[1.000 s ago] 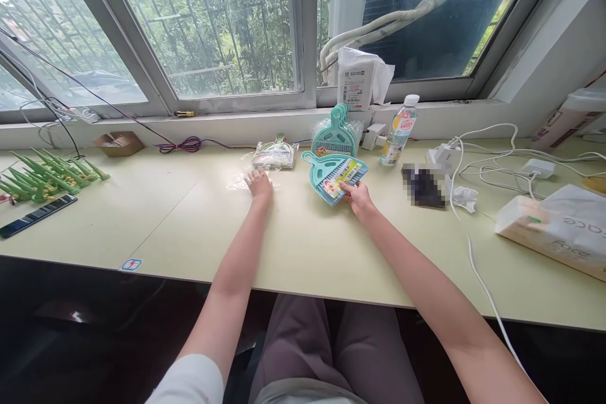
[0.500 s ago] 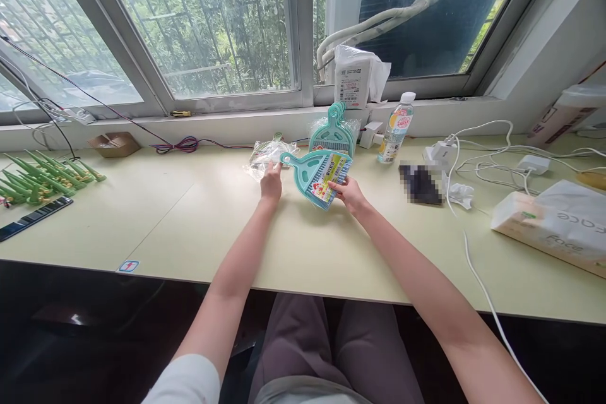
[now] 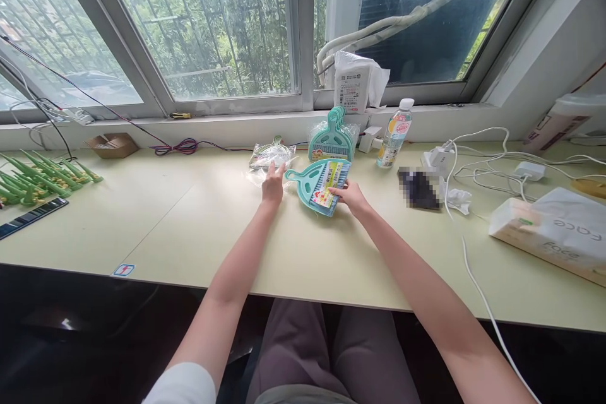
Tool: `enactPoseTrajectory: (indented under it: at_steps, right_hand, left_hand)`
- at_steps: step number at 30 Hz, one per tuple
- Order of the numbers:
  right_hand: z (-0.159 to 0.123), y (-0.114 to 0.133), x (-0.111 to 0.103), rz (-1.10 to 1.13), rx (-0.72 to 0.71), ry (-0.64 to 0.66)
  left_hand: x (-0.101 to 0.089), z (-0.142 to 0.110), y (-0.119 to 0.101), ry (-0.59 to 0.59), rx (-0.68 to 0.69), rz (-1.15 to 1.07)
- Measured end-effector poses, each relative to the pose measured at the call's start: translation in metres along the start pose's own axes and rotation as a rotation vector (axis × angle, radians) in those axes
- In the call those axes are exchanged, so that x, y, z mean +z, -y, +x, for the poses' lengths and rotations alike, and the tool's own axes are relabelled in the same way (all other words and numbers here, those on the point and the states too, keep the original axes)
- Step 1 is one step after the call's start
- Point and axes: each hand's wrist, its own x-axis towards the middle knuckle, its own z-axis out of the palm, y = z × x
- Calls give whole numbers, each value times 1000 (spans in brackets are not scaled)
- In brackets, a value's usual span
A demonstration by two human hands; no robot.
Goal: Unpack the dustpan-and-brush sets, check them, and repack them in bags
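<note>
My right hand (image 3: 350, 194) grips the lower edge of a small teal dustpan-and-brush set (image 3: 318, 183) with a colourful label, held just above the pale green table (image 3: 199, 227). My left hand (image 3: 273, 184) pinches a clear plastic bag (image 3: 259, 175) lying on the table, close to the dustpan's handle. Behind it lies a bagged set (image 3: 272, 154). A stack of several teal dustpans (image 3: 331, 139) leans against the wall under the window.
A drink bottle (image 3: 392, 136), a white packet (image 3: 353, 85), chargers with white cables (image 3: 483, 164) and a tissue pack (image 3: 552, 233) lie to the right. Green plastic pieces (image 3: 40, 177), a dark strip (image 3: 31, 218) and a small cardboard box (image 3: 112, 144) lie far left.
My right hand has brought the dustpan set leftward toward my left hand. My left hand closed on the clear bag, lifted it, then moved it toward the dustpan handle.
</note>
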Motion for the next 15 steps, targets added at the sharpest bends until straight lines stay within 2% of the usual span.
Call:
enactPoseTrajectory:
  at_steps: [2, 4, 10, 12, 15]
  right_hand:
    - [-2, -2, 5, -48, 17, 51]
    - [-2, -6, 8, -78, 4, 28]
    - [2, -19, 3, 18, -53, -247]
    - [0, -19, 4, 71, -43, -303]
    - [-5, -16, 10, 135, 2, -244]
  left_hand:
    - [-1, 0, -2, -16, 0, -30]
    - [-2, -1, -3, -26, 20, -48]
    - [-3, -5, -17, -3, 32, -136]
    - [-3, -7, -24, 5, 29, -162]
    - [-4, -11, -34, -19, 62, -238]
